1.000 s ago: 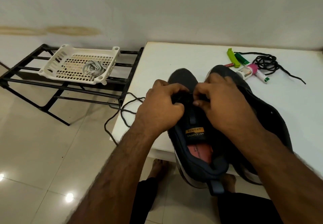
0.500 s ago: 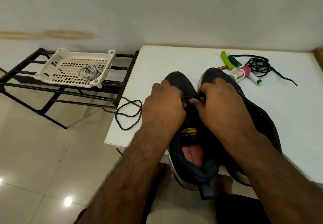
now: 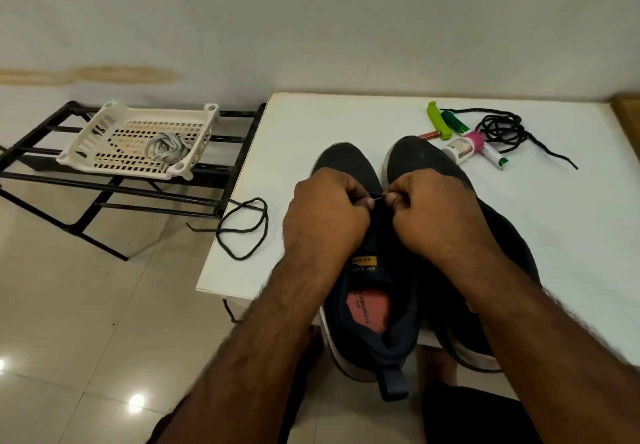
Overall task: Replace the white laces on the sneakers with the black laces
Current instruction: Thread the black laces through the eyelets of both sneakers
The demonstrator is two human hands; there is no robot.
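Change: both hands have slid toward the toe of the left sneaker, and a short taut stretch of black lace now shows between them.
Hands: left hand and right hand each pinch that lace.
Handling: lace looks limp and light; grip near the stiff tip.
Location: sneakers on the white surface; spare lace at the back.
Hidden: eyelets, right sneaker mostly covered.

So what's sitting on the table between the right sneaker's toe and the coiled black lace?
Head view: a white bottle with a pink cap lies between the right sneaker and the coiled black lace.
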